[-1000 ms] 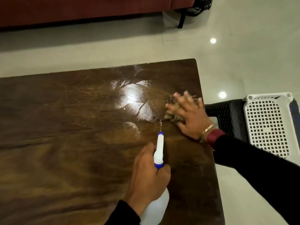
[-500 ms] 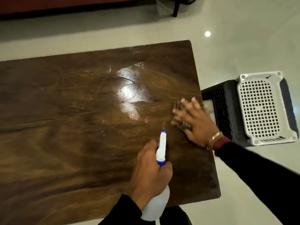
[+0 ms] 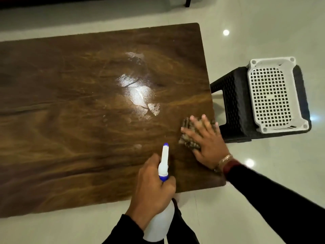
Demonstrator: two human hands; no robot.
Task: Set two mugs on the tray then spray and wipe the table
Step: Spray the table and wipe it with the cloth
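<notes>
The dark wooden table (image 3: 73, 131) fills the left and middle of the head view, with wet shiny patches near its centre right. My left hand (image 3: 153, 189) grips a white spray bottle (image 3: 162, 221) with a blue-tipped nozzle that points away over the near table edge. My right hand (image 3: 206, 143) lies flat with fingers spread on a brown striped cloth (image 3: 188, 136), pressing it onto the table close to the right edge. No mugs or tray are in view.
A black plastic stool (image 3: 233, 103) stands just right of the table, with a white perforated basket (image 3: 272, 95) upside down on it. Pale tiled floor (image 3: 263, 32) surrounds the table. A dark furniture leg shows at the top edge.
My right hand has slid the cloth toward me along the right edge. The view has pulled back, so the near table edge now shows. My left hand keeps its grip on the bottle.
</notes>
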